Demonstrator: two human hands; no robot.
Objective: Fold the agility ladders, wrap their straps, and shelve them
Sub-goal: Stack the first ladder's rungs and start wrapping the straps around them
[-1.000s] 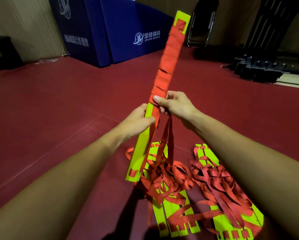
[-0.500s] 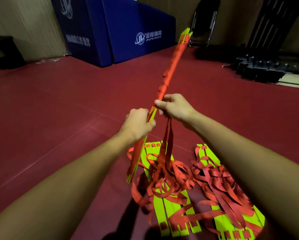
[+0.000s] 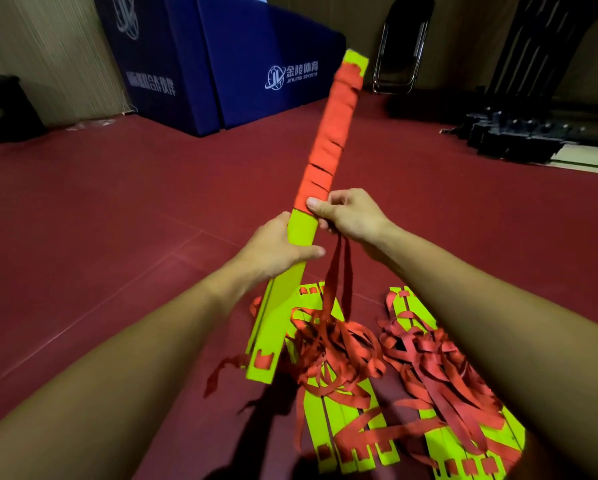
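Observation:
I hold a folded stack of neon-yellow ladder rungs (image 3: 283, 306) slanting up and away from me. Red strap (image 3: 328, 133) is wound round its upper half. My left hand (image 3: 276, 249) grips the bare yellow middle of the stack. My right hand (image 3: 349, 213) pinches the strap at the lower edge of the wrapping, and loose strap (image 3: 337, 271) hangs from it down to the floor. Two more ladder piles lie on the floor below: one (image 3: 346, 438) in the middle and one (image 3: 463, 445) to the right, both tangled in red straps.
The floor (image 3: 117, 220) is dark red. Blue padded mats (image 3: 256, 64) stand against the far wall. A folded black chair (image 3: 401, 46) leans at the back, and black equipment (image 3: 519, 133) lies at the far right. A dark object (image 3: 6, 109) sits at far left.
The rung stack has been turned about its length: flat side up, then edge-on, now flat side up again, with strap wound further down. Both hands stayed at the middle.

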